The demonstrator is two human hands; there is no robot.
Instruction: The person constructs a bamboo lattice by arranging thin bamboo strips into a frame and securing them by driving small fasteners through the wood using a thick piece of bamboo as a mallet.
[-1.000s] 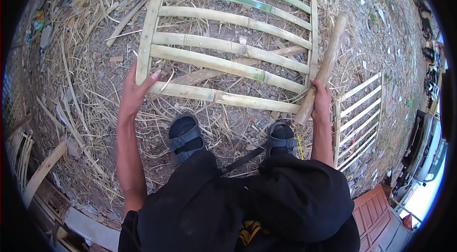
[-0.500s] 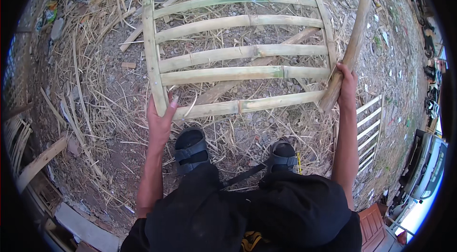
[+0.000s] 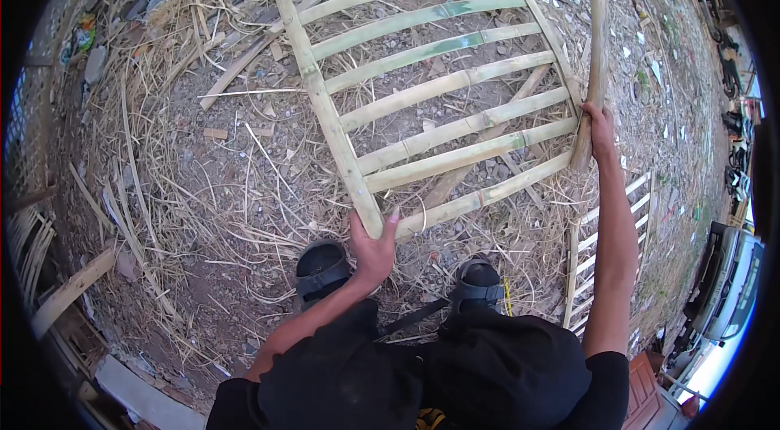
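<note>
In front of me a bamboo frame (image 3: pixel 457 84), ladder-like with several curved pale-green slats between two side rails, is tilted with its near left corner toward me. My left hand (image 3: pixel 374 249) grips the near end of its left rail, thumb on top and fingers beneath. On the right side, my right hand (image 3: pixel 600 131) is closed round a thick wooden stick (image 3: pixel 598 48) that stands along the right rail. That hand is right at the frame's near right corner; whether its fingers also hold the rail is hidden.
Bamboo strips and shavings (image 3: pixel 134 178) litter the dirt ground. A second slatted frame (image 3: pixel 571 267) lies at right, beside my forearm. My sandalled feet (image 3: pixel 323 267) are just below the frame. A plank (image 3: pixel 73 292) is at left, a vehicle (image 3: pixel 719 284) at far right.
The frame has turned, its near left corner swinging right and toward me with my left hand. My right hand has shifted slightly right, and the stick now stands more upright.
</note>
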